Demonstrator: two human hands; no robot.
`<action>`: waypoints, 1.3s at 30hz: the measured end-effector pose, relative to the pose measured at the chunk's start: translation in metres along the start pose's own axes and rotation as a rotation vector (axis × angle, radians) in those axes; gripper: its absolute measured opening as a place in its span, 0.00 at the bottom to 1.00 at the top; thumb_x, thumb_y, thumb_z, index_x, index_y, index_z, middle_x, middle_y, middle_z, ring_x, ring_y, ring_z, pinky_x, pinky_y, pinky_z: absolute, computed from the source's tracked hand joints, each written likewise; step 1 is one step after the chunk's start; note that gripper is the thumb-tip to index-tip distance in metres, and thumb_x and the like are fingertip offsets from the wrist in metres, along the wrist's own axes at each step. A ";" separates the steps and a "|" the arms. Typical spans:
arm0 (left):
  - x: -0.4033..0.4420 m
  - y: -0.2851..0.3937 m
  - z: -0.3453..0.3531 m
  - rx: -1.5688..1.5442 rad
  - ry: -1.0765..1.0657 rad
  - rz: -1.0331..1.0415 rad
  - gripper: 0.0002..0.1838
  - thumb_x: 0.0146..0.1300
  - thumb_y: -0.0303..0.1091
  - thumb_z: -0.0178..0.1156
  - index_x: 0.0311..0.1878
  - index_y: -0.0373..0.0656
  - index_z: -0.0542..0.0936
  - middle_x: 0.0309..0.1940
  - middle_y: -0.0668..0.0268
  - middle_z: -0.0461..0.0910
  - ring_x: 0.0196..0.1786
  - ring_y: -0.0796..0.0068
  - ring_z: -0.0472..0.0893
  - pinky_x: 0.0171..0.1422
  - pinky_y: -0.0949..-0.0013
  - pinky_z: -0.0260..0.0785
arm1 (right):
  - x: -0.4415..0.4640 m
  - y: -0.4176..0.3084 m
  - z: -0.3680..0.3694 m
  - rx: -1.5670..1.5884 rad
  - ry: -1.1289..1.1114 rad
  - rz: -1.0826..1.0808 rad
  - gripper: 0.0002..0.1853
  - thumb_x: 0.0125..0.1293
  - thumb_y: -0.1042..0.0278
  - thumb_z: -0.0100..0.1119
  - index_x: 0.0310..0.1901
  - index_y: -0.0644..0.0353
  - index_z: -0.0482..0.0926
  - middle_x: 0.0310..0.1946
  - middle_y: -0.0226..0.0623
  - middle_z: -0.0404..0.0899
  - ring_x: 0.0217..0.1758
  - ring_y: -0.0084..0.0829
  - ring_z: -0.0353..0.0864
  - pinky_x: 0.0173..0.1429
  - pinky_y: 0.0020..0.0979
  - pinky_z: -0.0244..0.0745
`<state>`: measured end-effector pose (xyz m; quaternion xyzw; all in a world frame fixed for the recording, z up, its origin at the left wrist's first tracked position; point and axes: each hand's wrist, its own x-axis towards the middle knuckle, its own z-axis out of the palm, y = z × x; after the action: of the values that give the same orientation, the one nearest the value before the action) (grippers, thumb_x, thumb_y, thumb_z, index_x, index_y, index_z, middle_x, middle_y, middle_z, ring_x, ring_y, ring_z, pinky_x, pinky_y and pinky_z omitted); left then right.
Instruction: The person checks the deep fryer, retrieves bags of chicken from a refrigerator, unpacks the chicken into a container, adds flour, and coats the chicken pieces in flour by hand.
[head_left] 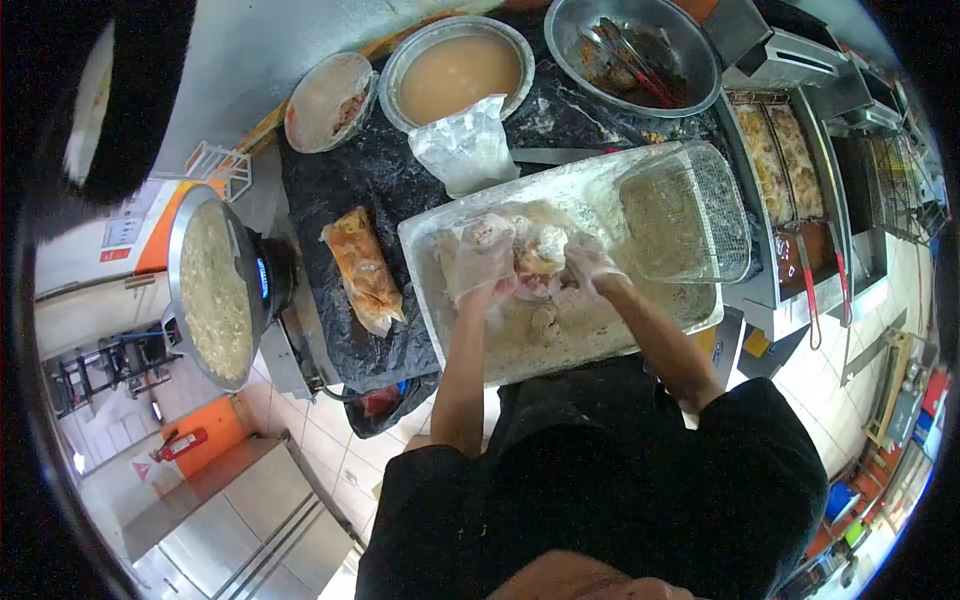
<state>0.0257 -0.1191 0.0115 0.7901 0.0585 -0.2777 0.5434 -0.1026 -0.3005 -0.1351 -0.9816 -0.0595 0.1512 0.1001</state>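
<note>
The left hand [487,266], in a clear glove, is at one side of some powder-coated pieces [543,248], and the gloved right hand [594,268] is at the other — the fingers of both curl inward, though I cannot tell whether they grip anything; the pieces sit in pale powder [507,342] in the white tub [425,290], left of a wire basket [685,215], with a dusty bag [468,146] beyond the far rim
</note>
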 end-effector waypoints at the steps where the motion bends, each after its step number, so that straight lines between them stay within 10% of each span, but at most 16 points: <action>1: -0.002 0.009 0.001 0.111 0.072 0.090 0.24 0.53 0.31 0.67 0.53 0.39 0.72 0.36 0.64 0.79 0.38 0.76 0.78 0.40 0.75 0.71 | -0.010 0.008 -0.014 0.114 0.025 0.011 0.22 0.72 0.60 0.41 0.65 0.56 0.65 0.63 0.38 0.69 0.66 0.35 0.67 0.73 0.36 0.54; 3: 0.017 -0.028 -0.009 0.043 -0.019 0.104 0.26 0.53 0.30 0.67 0.56 0.38 0.71 0.40 0.64 0.79 0.40 0.76 0.77 0.42 0.74 0.71 | -0.023 0.042 -0.039 1.931 0.038 0.085 0.22 0.70 0.64 0.47 0.64 0.58 0.65 0.62 0.41 0.68 0.61 0.34 0.72 0.65 0.35 0.67; 7: 0.064 -0.114 -0.020 -0.108 -0.192 0.045 0.26 0.58 0.34 0.63 0.60 0.38 0.71 0.46 0.63 0.78 0.45 0.74 0.77 0.45 0.70 0.71 | 0.023 0.103 -0.047 1.659 -0.089 0.396 0.23 0.70 0.63 0.48 0.64 0.61 0.65 0.63 0.40 0.67 0.63 0.33 0.70 0.67 0.33 0.63; 10: 0.110 -0.159 -0.009 -0.192 -0.138 -0.020 0.25 0.62 0.40 0.58 0.59 0.38 0.72 0.50 0.62 0.77 0.47 0.73 0.77 0.45 0.70 0.71 | 0.076 0.094 0.018 2.422 -0.289 -0.555 0.22 0.69 0.65 0.48 0.63 0.61 0.66 0.60 0.37 0.71 0.60 0.31 0.72 0.66 0.32 0.65; 13: 0.088 -0.104 0.013 -0.016 -0.065 -0.012 0.24 0.64 0.45 0.54 0.56 0.37 0.75 0.50 0.60 0.78 0.43 0.71 0.78 0.44 0.68 0.71 | 0.127 0.016 0.023 1.041 0.153 -0.062 0.22 0.68 0.59 0.50 0.61 0.57 0.70 0.56 0.40 0.73 0.57 0.33 0.72 0.62 0.33 0.66; 16: 0.062 -0.078 -0.007 -0.080 -0.026 -0.139 0.23 0.64 0.46 0.55 0.52 0.35 0.77 0.37 0.61 0.81 0.34 0.72 0.79 0.41 0.66 0.71 | 0.101 -0.006 -0.043 1.304 -0.079 0.082 0.22 0.67 0.57 0.52 0.60 0.58 0.72 0.51 0.39 0.75 0.53 0.31 0.73 0.59 0.31 0.68; 17: 0.067 -0.094 -0.012 -0.025 -0.031 -0.006 0.23 0.64 0.46 0.55 0.50 0.34 0.78 0.33 0.62 0.81 0.32 0.72 0.79 0.40 0.65 0.71 | 0.084 0.018 -0.025 0.997 -0.015 -0.150 0.22 0.69 0.59 0.50 0.62 0.54 0.69 0.58 0.37 0.70 0.60 0.31 0.70 0.65 0.31 0.63; 18: 0.037 -0.030 -0.013 0.012 0.007 -0.362 0.21 0.64 0.47 0.56 0.42 0.34 0.81 0.28 0.59 0.80 0.32 0.69 0.80 0.39 0.63 0.71 | 0.069 0.031 -0.012 0.692 0.042 -0.374 0.22 0.70 0.61 0.48 0.65 0.51 0.67 0.66 0.34 0.66 0.67 0.32 0.66 0.71 0.31 0.58; 21: 0.049 -0.103 -0.040 0.484 -0.258 0.174 0.15 0.60 0.38 0.56 0.44 0.36 0.80 0.32 0.55 0.80 0.40 0.61 0.80 0.47 0.61 0.71 | 0.013 0.046 -0.100 1.020 -0.363 0.290 0.22 0.69 0.57 0.50 0.63 0.52 0.69 0.63 0.33 0.70 0.66 0.31 0.67 0.69 0.32 0.62; 25: 0.058 -0.183 -0.012 0.893 -0.408 0.917 0.21 0.53 0.26 0.54 0.52 0.43 0.76 0.39 0.52 0.80 0.48 0.55 0.78 0.55 0.58 0.69 | 0.032 0.023 -0.027 1.029 -0.160 0.180 0.22 0.69 0.57 0.50 0.62 0.54 0.70 0.62 0.35 0.71 0.65 0.32 0.69 0.68 0.32 0.63; 27: 0.005 -0.083 0.003 0.919 -0.445 0.446 0.21 0.54 0.28 0.54 0.54 0.44 0.75 0.41 0.51 0.79 0.46 0.55 0.79 0.51 0.58 0.72 | 0.048 -0.010 -0.002 0.914 -0.047 0.093 0.22 0.69 0.57 0.50 0.62 0.54 0.70 0.61 0.36 0.72 0.64 0.32 0.69 0.68 0.33 0.64; 29: 0.012 -0.065 0.007 1.397 -0.489 0.454 0.21 0.57 0.30 0.55 0.56 0.43 0.74 0.41 0.52 0.79 0.43 0.58 0.80 0.47 0.61 0.73 | 0.040 -0.020 -0.001 0.735 -0.003 -0.051 0.22 0.69 0.57 0.50 0.61 0.55 0.71 0.60 0.37 0.72 0.64 0.33 0.70 0.67 0.33 0.64; 32: 0.013 -0.101 -0.017 0.272 -0.282 0.247 0.20 0.55 0.35 0.61 0.51 0.36 0.75 0.43 0.54 0.79 0.44 0.63 0.80 0.52 0.64 0.70 | 0.005 0.007 -0.031 0.470 -0.005 -0.388 0.22 0.69 0.57 0.51 0.61 0.56 0.71 0.59 0.39 0.73 0.63 0.33 0.71 0.67 0.33 0.65; 34: 0.030 -0.109 -0.038 0.290 -0.077 0.066 0.23 0.59 0.36 0.59 0.55 0.35 0.72 0.45 0.55 0.77 0.42 0.65 0.79 0.47 0.67 0.71 | -0.002 -0.012 -0.170 1.460 -0.427 0.608 0.23 0.68 0.56 0.52 0.60 0.61 0.71 0.58 0.44 0.74 0.61 0.34 0.71 0.67 0.34 0.65; 35: 0.051 -0.120 -0.035 0.257 0.007 0.025 0.23 0.61 0.36 0.58 0.57 0.35 0.70 0.46 0.55 0.77 0.41 0.65 0.79 0.45 0.68 0.71 | 0.008 0.005 -0.165 1.488 -0.416 0.625 0.23 0.68 0.58 0.52 0.60 0.60 0.71 0.58 0.43 0.74 0.60 0.35 0.72 0.66 0.34 0.66; 39: 0.123 -0.162 -0.011 0.089 0.234 0.485 0.22 0.63 0.36 0.56 0.57 0.33 0.70 0.45 0.56 0.78 0.39 0.65 0.79 0.45 0.69 0.72 | 0.106 0.026 -0.055 0.845 -0.117 0.002 0.21 0.67 0.65 0.51 0.62 0.55 0.69 0.57 0.39 0.73 0.55 0.39 0.74 0.62 0.35 0.68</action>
<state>0.0689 -0.0700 -0.1815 0.8309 -0.0823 -0.0487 0.5481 0.0173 -0.3199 -0.1194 -0.8441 0.0033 0.2178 0.4899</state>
